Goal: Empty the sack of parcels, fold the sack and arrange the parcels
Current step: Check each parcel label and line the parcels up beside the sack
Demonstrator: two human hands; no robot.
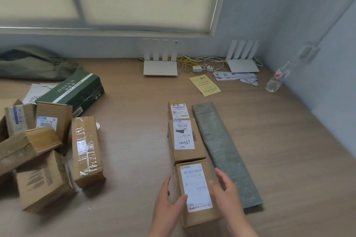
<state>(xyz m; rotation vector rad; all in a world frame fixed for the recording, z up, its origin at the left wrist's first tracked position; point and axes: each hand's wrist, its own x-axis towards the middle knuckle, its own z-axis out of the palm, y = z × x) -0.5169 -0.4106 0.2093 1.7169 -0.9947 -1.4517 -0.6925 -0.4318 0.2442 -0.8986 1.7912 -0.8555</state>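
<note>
Gripping the nearest parcel (196,188) from its left side, the left hand (169,204) lays its thumb on the white label, its fingers (166,183) running along the box's edge. The right hand (227,192) rests at the right side, fingers loosely apart. This box ends a row of three on the counter (134,150), touching the middle parcel (185,140). The folded sack (221,146) lies just beside the row. Loose parcels (48,150) lie heaped at the left.
</note>
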